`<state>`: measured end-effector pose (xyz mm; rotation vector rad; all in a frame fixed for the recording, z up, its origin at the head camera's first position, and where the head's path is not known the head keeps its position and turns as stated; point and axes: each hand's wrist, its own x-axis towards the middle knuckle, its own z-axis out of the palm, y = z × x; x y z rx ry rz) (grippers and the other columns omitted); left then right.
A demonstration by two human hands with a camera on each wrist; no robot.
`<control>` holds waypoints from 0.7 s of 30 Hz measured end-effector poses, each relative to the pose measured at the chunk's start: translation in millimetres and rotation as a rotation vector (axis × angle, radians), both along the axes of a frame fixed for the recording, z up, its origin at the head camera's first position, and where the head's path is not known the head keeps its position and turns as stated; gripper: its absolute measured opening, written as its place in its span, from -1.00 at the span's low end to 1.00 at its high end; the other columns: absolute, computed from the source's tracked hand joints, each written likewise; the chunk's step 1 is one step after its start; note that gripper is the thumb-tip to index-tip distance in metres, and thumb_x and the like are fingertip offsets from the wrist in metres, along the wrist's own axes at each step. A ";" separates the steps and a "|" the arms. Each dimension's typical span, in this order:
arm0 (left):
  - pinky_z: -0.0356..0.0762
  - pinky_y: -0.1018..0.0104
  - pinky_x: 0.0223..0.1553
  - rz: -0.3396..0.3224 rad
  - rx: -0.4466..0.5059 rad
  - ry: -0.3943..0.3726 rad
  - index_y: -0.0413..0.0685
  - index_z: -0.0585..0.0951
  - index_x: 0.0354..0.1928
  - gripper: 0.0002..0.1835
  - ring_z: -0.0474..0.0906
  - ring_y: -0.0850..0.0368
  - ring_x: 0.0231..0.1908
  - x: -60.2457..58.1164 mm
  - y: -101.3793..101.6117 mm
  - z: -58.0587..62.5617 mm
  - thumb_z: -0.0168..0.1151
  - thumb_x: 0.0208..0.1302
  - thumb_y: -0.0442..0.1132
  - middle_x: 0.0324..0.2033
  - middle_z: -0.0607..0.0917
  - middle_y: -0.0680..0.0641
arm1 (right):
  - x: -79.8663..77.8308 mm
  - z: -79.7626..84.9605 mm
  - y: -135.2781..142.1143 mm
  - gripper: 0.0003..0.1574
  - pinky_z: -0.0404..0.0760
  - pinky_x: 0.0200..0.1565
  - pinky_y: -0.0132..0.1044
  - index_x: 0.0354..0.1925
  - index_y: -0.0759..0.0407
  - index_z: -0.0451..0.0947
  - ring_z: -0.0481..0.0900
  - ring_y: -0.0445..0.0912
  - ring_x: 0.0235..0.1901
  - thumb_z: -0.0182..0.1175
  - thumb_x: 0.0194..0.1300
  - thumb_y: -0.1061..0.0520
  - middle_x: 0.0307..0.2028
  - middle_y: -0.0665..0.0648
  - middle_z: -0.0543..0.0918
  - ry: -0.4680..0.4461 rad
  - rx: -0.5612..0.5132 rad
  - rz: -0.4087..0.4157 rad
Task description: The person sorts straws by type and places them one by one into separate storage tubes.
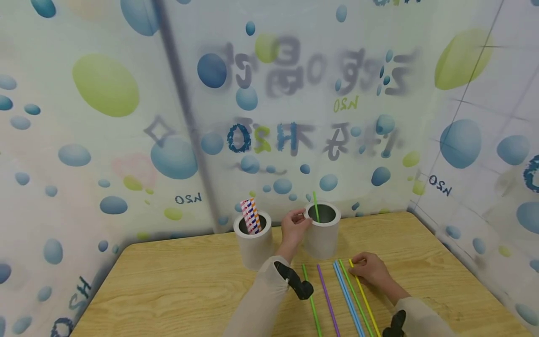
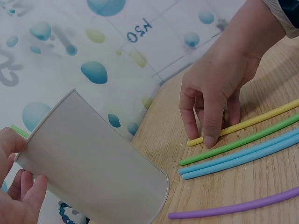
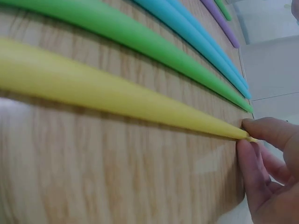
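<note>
My left hand (image 1: 293,230) grips the rim of the right white cylindrical cup (image 1: 321,238), from its left side. One green straw (image 1: 316,208) leans inside that cup, its upper end above the rim. Over the table, my right hand (image 1: 371,270) pinches the far end of a yellow straw (image 1: 365,299) between thumb and fingers; the right wrist view shows the pinched tip (image 3: 246,135). The yellow straw lies along the wood. Beside it lie a green straw (image 1: 355,295), two blue straws (image 1: 348,299), a purple straw (image 1: 327,299) and another green straw (image 1: 313,311).
A second white cup (image 1: 255,248) stands to the left, holding several patterned straws (image 1: 251,216). Both cups are near the back edge of the wooden table (image 1: 181,285). A printed curtain (image 1: 177,93) hangs right behind the table.
</note>
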<state>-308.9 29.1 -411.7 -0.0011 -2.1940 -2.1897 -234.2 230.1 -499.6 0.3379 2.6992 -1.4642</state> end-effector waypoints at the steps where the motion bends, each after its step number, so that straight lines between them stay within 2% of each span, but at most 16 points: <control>1: 0.52 0.29 -0.14 -0.001 0.001 0.001 -0.23 0.58 -0.08 -0.66 0.49 0.07 -0.22 0.0 0.1 -0.1 0.29 0.03 -0.41 -0.26 0.54 -0.14 | -0.1 0.2 0.1 -0.67 0.50 -0.55 -0.30 -0.23 0.40 0.47 0.43 -0.10 -0.56 0.31 0.02 0.28 -0.48 0.14 0.48 -0.003 0.005 0.000; 9: 0.52 0.29 -0.15 0.004 -0.006 0.002 -0.23 0.58 -0.07 -0.65 0.48 0.07 -0.22 0.2 0.2 0.7 0.29 0.03 -0.40 -0.26 0.54 -0.13 | -2.0 2.4 2.0 -0.67 0.54 -0.52 -0.28 -0.20 0.41 0.46 0.45 -0.09 -0.53 0.30 0.05 0.28 -0.43 0.16 0.49 -0.031 -0.001 0.009; 21: 0.53 0.28 -0.15 0.009 -0.013 0.012 -0.23 0.59 -0.09 -0.67 0.49 0.07 -0.24 -0.8 0.8 -1.1 0.29 0.02 -0.41 -0.27 0.54 -0.13 | -3.0 7.7 1.3 -0.72 0.55 -0.55 -0.29 -0.23 0.46 0.46 0.47 -0.12 -0.56 0.22 0.06 0.33 -0.47 0.13 0.52 -0.037 0.020 0.028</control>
